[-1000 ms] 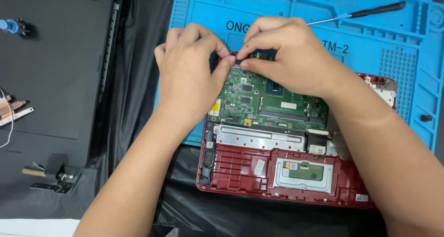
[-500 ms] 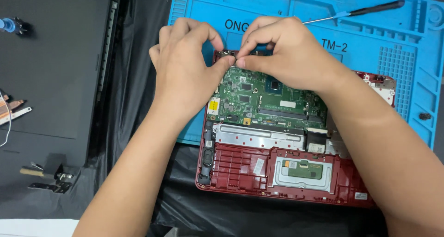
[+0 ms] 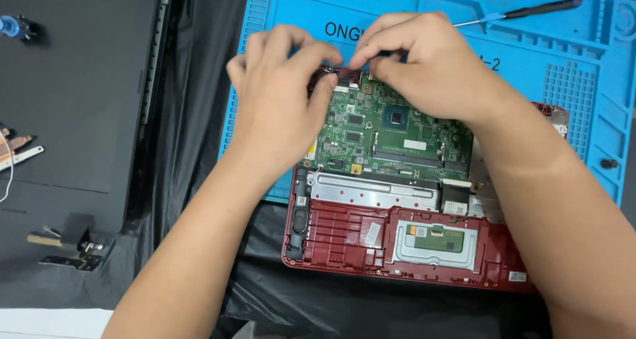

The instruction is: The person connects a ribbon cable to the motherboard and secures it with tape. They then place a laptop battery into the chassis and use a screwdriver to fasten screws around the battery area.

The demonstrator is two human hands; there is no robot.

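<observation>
A small white rectangular label sits on the green circuit board, just below its dark square chip. A yellow sticker shows at the board's left edge, right beside the wrist of the left hand. Further down, a white label lies slanted on the red laptop shell, and another small white one sits near the shell's lower right corner (their print is too small to read). Black lettering is printed on the blue mat, partly covered by both hands.

Bright, even overhead light; sharp focus, soft shadows, no glare.
</observation>
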